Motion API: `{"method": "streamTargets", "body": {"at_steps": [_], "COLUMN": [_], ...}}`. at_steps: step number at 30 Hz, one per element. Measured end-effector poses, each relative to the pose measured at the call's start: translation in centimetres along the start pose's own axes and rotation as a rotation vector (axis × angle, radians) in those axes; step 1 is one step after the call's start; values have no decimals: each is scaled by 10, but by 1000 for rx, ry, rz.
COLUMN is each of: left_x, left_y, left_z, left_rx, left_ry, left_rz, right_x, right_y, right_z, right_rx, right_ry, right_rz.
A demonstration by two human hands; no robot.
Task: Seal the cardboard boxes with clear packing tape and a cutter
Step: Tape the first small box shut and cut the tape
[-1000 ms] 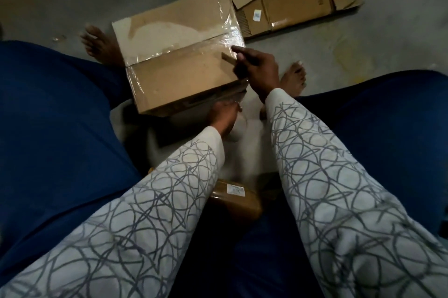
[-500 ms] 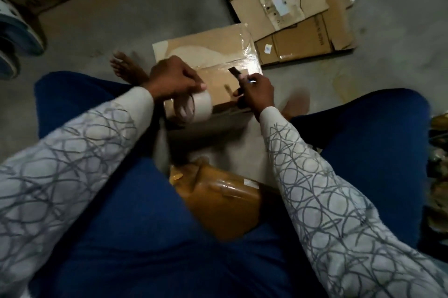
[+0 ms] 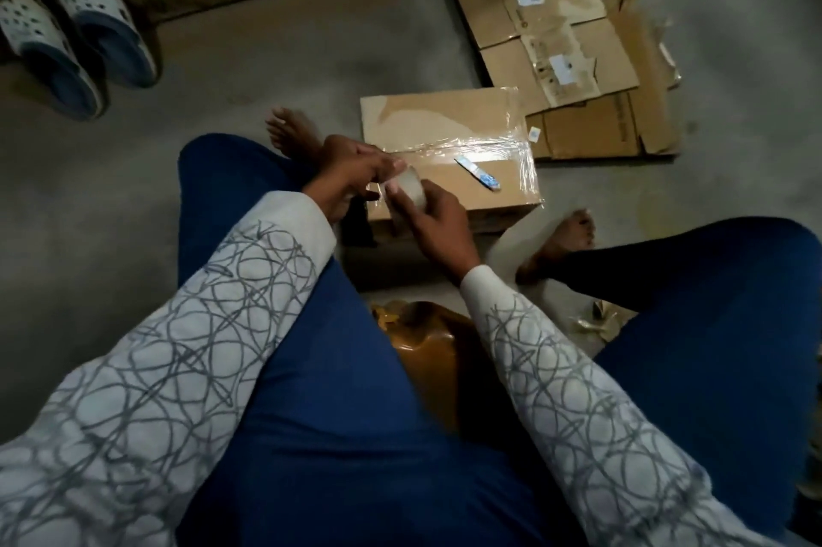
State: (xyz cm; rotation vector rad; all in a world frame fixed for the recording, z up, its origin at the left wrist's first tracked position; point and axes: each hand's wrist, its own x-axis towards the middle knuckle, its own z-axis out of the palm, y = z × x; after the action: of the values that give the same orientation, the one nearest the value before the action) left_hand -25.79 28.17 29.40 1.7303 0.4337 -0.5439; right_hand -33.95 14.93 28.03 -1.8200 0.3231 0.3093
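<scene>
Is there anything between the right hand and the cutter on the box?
Nothing visible. The cutter lies free on the box, with only bare box top between it and the right hand, which holds the tape roll with the left hand.

taped brown cardboard box (image 3: 449, 132) on floor, cutter (image 3: 478, 173) lying on top, clear tape roll (image 3: 411, 190) at near-left corner

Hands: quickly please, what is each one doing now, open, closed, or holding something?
Left hand: closed, holding the tape roll.
Right hand: closed, holding the same tape roll.
</scene>
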Motion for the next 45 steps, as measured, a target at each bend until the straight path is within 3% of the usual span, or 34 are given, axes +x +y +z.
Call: {"method": "streamTargets", "body": {"at_steps": [7, 10, 12, 15, 17, 21, 32, 39, 45], "left_x": [17, 28, 46, 65, 76, 108, 224, 263, 274], "left_y": [2, 19, 27, 36, 37, 43, 26, 2, -16], "left_z": [-1, -15, -34, -54, -56, -54, -52, -54, -40], "left_rx": [-77, -101, -41, 235, 352, 442, 529, 542, 525], "left_ry": [74, 185, 278, 144, 41, 90, 166, 120, 43], "left_rz": [35, 78, 167, 248, 276, 287, 195, 64, 34], "right_x": [-7, -15, -29, -50, -46, -12, 92, 126, 127], "right_y": [-10, -15, -12, -4, -1, -2, -29, -26, -18], "right_z": [13, 13, 13, 17, 20, 31, 66, 69, 70], "right_rx": [-109, -47, 5, 167, 172, 38, -257, -342, -356], "right_ry": [210, 257, 197, 23, 71, 141, 109, 50, 123], "right_rz": [15, 170, 271, 330, 304, 276, 447, 551, 579]}}
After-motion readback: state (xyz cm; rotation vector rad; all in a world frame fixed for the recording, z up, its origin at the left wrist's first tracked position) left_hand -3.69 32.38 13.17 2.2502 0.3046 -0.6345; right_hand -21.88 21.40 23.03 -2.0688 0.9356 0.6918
